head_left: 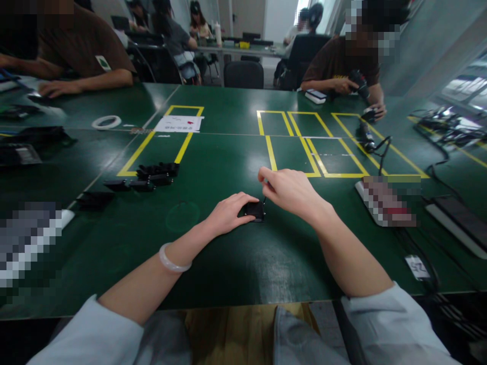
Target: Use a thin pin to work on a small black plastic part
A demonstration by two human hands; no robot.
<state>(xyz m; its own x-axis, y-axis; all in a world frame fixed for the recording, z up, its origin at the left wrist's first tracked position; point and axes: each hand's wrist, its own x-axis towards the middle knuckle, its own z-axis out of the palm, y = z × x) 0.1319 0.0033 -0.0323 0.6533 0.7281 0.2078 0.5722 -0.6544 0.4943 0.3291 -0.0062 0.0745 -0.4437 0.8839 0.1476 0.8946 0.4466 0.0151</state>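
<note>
A small black boxy part [255, 211] lies on the green table, with tiny bright screw-like dots along its edges. My left hand [231, 210] is closed on its left side, thumb at the near edge and fingers at the far edge. Just right of the part, my right hand [289, 190] is curled in a pinch. A thin dark tip [265, 201] shows below its fingers, by the part's right edge; the rest is hidden, so I cannot tell its kind. Several similar black parts [155, 178] lie grouped to the left.
Yellow tape outlines [271, 152] mark the table ahead. A paper sheet [180, 123] and a roll of white tape [106, 122] lie at the far left. A phone-like device [386, 203] and cables [429, 253] occupy the right. Two co-workers sit across the table, one holding a dark power tool [359, 83].
</note>
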